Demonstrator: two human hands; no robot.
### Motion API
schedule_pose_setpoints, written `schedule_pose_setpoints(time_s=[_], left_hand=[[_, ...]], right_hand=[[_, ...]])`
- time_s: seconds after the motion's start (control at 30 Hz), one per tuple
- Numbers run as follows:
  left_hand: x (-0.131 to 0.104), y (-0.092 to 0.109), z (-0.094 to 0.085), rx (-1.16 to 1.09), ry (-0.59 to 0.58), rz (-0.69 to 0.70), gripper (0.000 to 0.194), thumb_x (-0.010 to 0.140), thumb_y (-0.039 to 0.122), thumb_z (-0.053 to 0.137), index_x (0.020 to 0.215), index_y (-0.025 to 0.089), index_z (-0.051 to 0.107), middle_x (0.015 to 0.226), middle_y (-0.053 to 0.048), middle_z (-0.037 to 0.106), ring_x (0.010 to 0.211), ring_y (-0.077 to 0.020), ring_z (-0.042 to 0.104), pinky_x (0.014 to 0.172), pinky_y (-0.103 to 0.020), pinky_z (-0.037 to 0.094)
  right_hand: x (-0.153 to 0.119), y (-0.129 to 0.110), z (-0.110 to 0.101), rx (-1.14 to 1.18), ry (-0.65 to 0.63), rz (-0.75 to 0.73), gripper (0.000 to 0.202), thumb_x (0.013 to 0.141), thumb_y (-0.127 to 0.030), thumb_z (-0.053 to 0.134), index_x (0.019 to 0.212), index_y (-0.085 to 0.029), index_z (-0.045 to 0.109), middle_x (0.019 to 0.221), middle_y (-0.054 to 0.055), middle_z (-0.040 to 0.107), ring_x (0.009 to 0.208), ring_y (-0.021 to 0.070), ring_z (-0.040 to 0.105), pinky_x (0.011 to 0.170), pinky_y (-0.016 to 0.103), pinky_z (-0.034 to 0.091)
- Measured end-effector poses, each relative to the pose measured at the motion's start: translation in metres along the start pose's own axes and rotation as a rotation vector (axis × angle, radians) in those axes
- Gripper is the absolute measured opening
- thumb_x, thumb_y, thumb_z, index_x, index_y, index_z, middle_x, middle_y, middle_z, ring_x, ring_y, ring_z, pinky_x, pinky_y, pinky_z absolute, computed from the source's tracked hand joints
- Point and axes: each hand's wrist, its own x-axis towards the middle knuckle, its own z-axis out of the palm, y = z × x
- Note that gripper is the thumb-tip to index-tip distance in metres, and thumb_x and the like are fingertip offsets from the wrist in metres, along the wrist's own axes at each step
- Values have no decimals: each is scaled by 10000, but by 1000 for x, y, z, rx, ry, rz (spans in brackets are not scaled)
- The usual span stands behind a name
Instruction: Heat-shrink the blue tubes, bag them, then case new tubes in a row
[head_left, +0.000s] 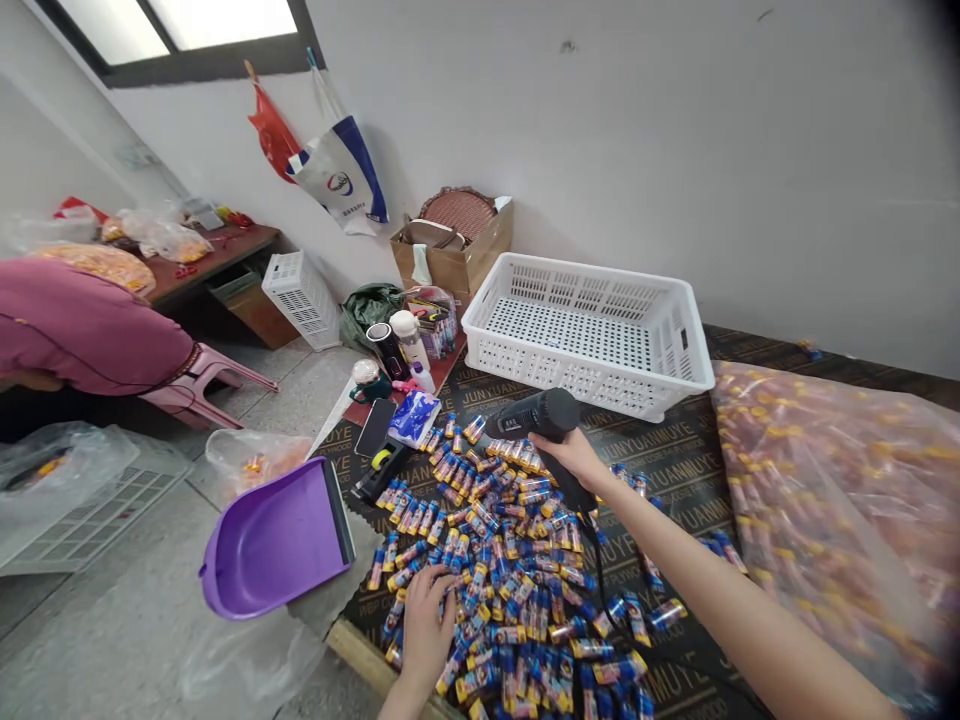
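My right hand (576, 465) is wrapped round the handle of a black hair dryer (534, 412), held above the pile with its nozzle pointing left. A dark cord runs down from the handle. Small clear tubes (480, 520) with blue and yellow ends lie heaped across the dark printed board (697, 450). At the near left of the heap, my left hand (429, 620) rests on some tubes, fingers reaching forward and slightly bent; nothing is visibly gripped in it.
A white plastic crate (577, 375) stands behind the pile. To the right lies a large clear bag (832, 510) of tubes. A purple dustpan (277, 545), tape dispenser (381, 470), phone (376, 428) and bottles (409, 335) sit left. A seated person (97, 325) is farther left.
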Motion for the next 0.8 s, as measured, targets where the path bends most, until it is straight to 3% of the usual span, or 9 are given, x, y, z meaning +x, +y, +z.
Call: schedule_pose_setpoints(time_s=[0.17, 0.33, 0.47, 0.67, 0.8], left_hand=[[-8, -15, -9, 24, 19, -44, 202, 831, 255, 447, 898, 252, 638, 1030, -89, 606, 1001, -242, 566, 832, -429, 490], [-12, -28, -8, 24, 30, -16, 195, 821, 259, 459, 876, 247, 646, 1008, -83, 619, 983, -234, 580, 829, -417, 493], [-10, -29, -6, 16, 41, 17, 186, 808, 255, 475, 865, 236, 651, 1004, -78, 623, 978, -232, 579, 857, -429, 478], [-4, -10, 1, -17, -20, 89, 208, 813, 248, 468, 896, 245, 658, 990, -71, 624, 963, -222, 573, 836, -408, 486], [-6, 4, 11, -30, -42, 160, 201, 810, 268, 470, 869, 237, 659, 970, -73, 628, 944, -223, 578, 828, -404, 491]], right_hand=[[19, 2, 39, -2, -49, -6, 405, 617, -485, 685, 819, -137, 639, 647, 56, 663, 610, 204, 613, 589, 330, 510], [7, 0, 37, -45, -66, -23, 379, 599, -455, 707, 810, -146, 646, 675, 43, 663, 609, 194, 609, 584, 324, 507], [-20, -2, 1, -103, 30, -37, 412, 600, -420, 715, 901, -146, 646, 854, 61, 684, 777, 208, 617, 693, 318, 503], [-74, 6, -77, -128, 109, 107, 401, 638, -475, 679, 844, -136, 627, 605, 25, 638, 484, 156, 561, 474, 273, 471], [-110, 18, -118, -46, 157, 191, 410, 647, -494, 675, 853, -147, 605, 618, 23, 637, 450, 146, 549, 438, 272, 471]])
